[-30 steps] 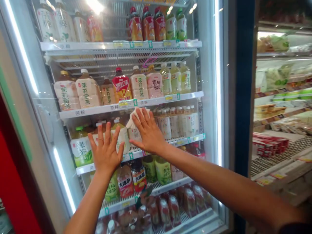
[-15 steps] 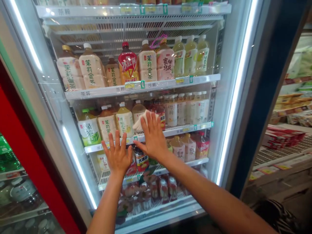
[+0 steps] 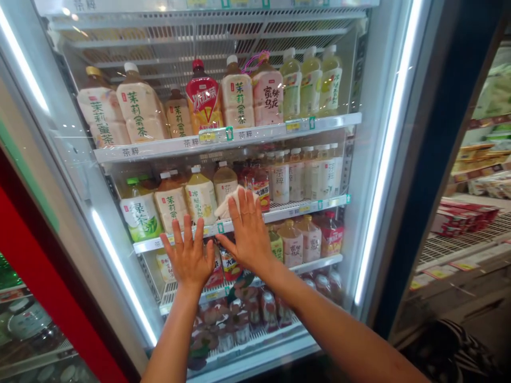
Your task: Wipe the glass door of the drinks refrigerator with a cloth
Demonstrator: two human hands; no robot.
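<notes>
My left hand [image 3: 189, 256] lies flat with spread fingers against the glass door [image 3: 167, 159] of a lit drinks fridge. To its right, my right hand [image 3: 249, 234] presses a white cloth [image 3: 227, 205] to the same glass; the palm and fingers hide part of the cloth. Behind the glass, near the hands, stand a green-capped tea bottle [image 3: 139, 210] and a pale yellow drink bottle [image 3: 200, 194] on the middle shelf. Dark reflections blur the lowest bottles.
More bottles, among them a red-labelled one [image 3: 203, 98], fill the upper shelf [image 3: 159, 146]. A red frame [image 3: 51, 287] borders another fridge at left. Beyond the dark door edge [image 3: 435, 106] at right, a wire rack [image 3: 451, 244] holds red packages [image 3: 465, 213].
The view has shifted slightly closer, so the upper shelves sit higher and wider in the picture. Both hands stay on the glass, the cloth still under my right hand.
</notes>
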